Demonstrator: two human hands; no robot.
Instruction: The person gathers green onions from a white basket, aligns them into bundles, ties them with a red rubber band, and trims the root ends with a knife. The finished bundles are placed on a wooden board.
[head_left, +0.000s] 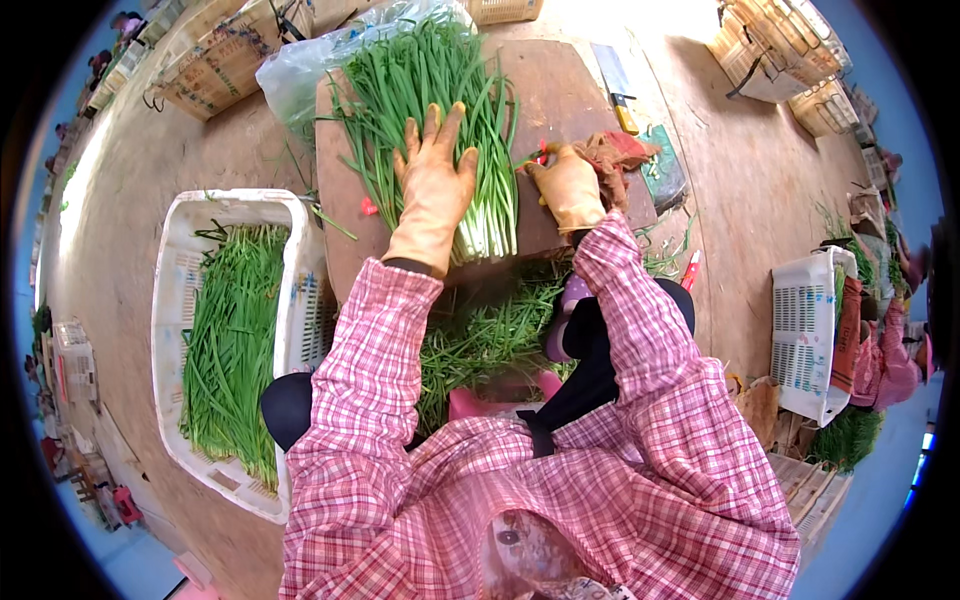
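Observation:
A thick pile of green garlic chives (480, 150) lies on a brown wooden board (555, 82), white stem ends towards me. My left hand (435, 180), in a yellowish rubber glove, rests palm down on the pile with its fingers spread. To the right of the stems, my gloved right hand (566, 184) is curled over the board, with small red bits showing at its fingertips; what it grips is not clear. A reddish-brown cloth (619, 157) touches that hand's right side. At the board's left lies a small red piece (369, 206).
A white plastic crate (292, 315) of chives stands left. A cleaver (619, 86) with a yellow-black handle and a green block (664, 169) lie right. Clear plastic sheeting (289, 79) is behind the pile. Loose greens (487, 337) cover the floor below. Co-workers sit far right.

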